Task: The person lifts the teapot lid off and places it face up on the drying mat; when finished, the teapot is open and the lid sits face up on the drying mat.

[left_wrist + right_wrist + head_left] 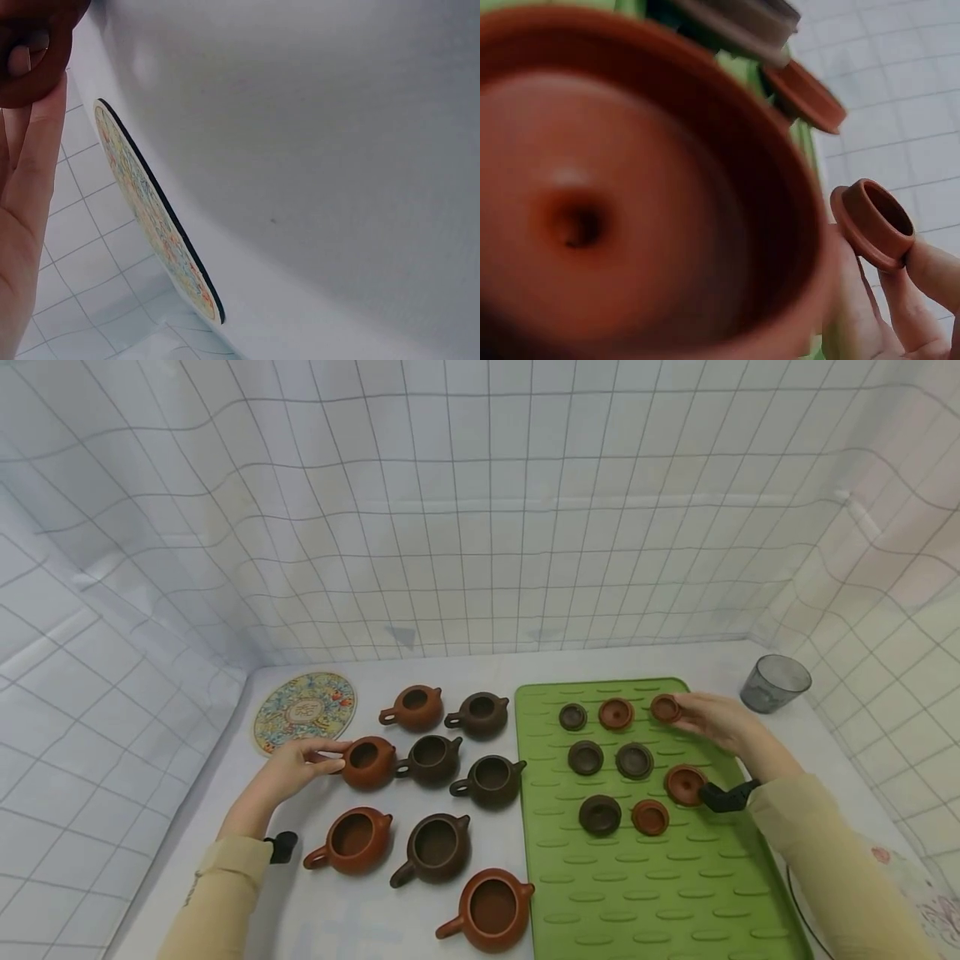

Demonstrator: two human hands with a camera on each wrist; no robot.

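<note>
My left hand (300, 768) pinches the handle of a small reddish-brown teapot (380, 772) without a lid, at the left of several teapots. In the left wrist view, the teapot's handle (56, 67) is between my fingers at the top left corner. At the far right of the green mat (600, 893), my right hand (716, 720) holds a small reddish teapot lid (665, 708) by its edge. The right wrist view shows this lid (866, 225) tilted between thumb and fingers, hollow side visible. A larger reddish lid (630, 150) fills the near part of that view.
Other lidless teapots, dark brown (438, 852) and reddish (492, 914), stand on the white table. Several upturned lids (633, 762) lie on the mat. A patterned round mat (303, 710) lies at the back left, a grey glass cup (774, 683) at the back right.
</note>
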